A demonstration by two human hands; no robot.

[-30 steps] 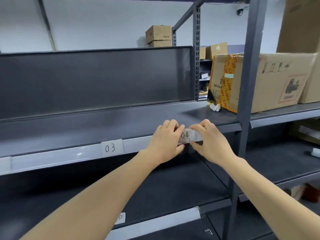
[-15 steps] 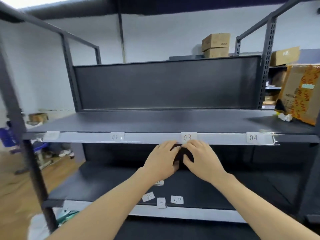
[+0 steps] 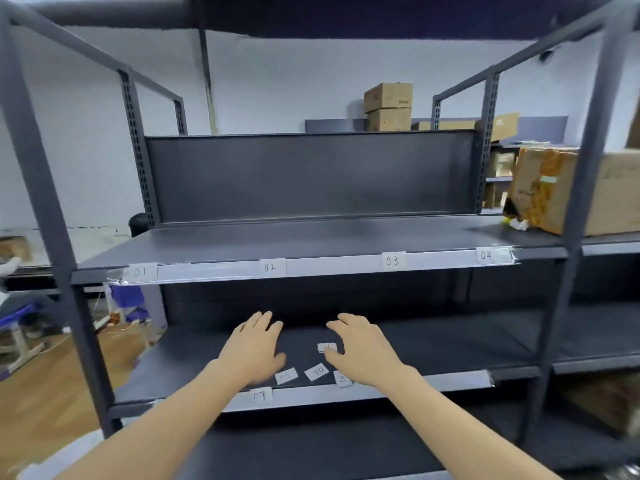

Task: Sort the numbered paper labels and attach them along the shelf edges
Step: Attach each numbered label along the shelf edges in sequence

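Head camera shows four paper labels along the upper shelf edge (image 3: 329, 267): label 01 (image 3: 140, 271), label 02 (image 3: 270, 267), label 03 (image 3: 392, 261) and label 04 (image 3: 486, 255), left to right. Four loose slips (image 3: 316, 372) lie on the lower shelf (image 3: 450, 344) and a fifth slip (image 3: 262, 394) sits on its front strip, all too blurred to read. The left hand (image 3: 254, 348) and right hand (image 3: 362, 353) are low over the slips, apart, fingers spread and gripping nothing.
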